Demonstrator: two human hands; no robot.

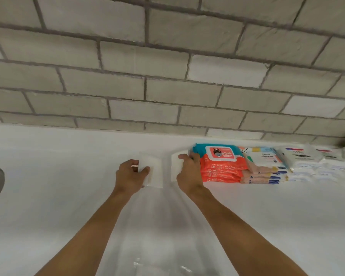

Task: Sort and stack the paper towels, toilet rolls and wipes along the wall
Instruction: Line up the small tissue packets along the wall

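Wipes packs (220, 164), glossy orange-and-teal plastic, sit stacked on a smooth white surface (48, 186) beneath a wall (127, 76) of rough grey blocks, just right of the right hand's fingertips. Beyond them lie pastel packs (264, 166) and white packs (307, 162). Each outstretched hand grips a flat white rectangular pack: the left hand (130, 177) pinches one (154, 172), the right hand (189, 172) curls around another (176, 166).

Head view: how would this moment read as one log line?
left hand: holds white pack | right hand: holds white pack beside orange wipes stack | place: white surface by wall
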